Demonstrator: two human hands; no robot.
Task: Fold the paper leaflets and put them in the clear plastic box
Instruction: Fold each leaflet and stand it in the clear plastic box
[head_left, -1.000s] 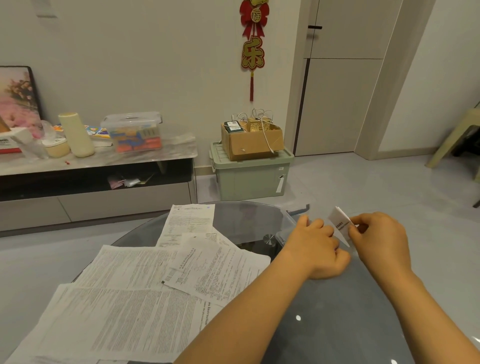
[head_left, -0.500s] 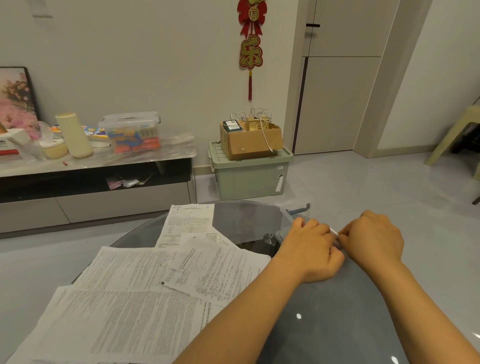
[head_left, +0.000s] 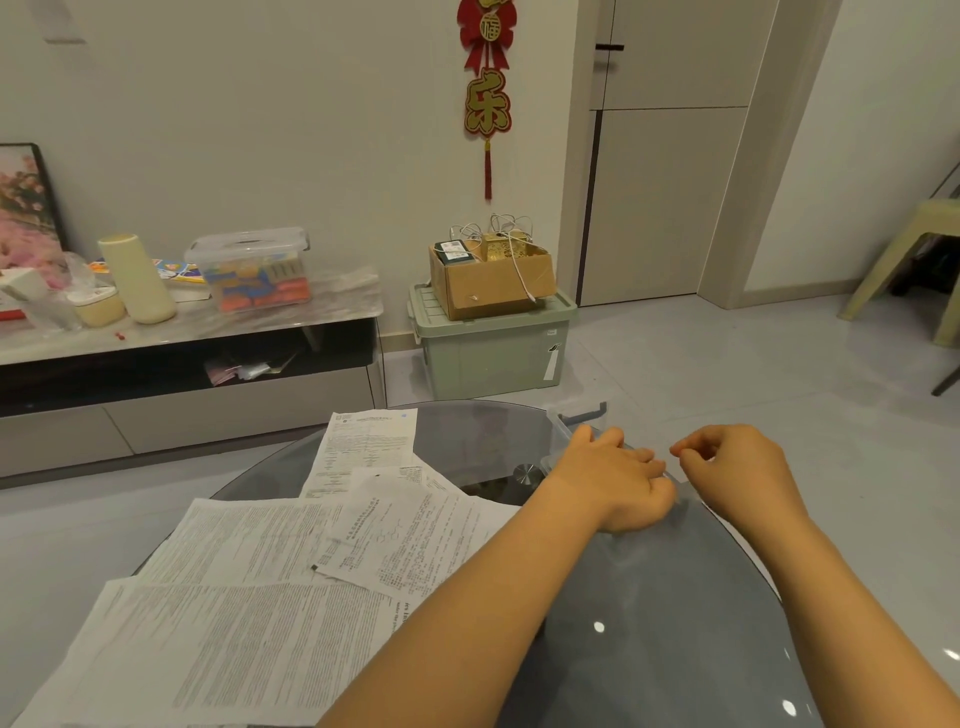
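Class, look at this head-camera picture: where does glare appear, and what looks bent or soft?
Head view: small bright glare spots dot the glass table near its right edge; the door frame leans from wide-angle distortion; the leaflets print is too soft to read.

Unfolded leaflets lie overlapped on the worktop's left half, the clear plastic box at its far edge, right of them.

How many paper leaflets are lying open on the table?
5, I think. One leaflet at the far edge, one small one peeking below it, one in the middle, one wide one left of it, one nearest. More may hide underneath.
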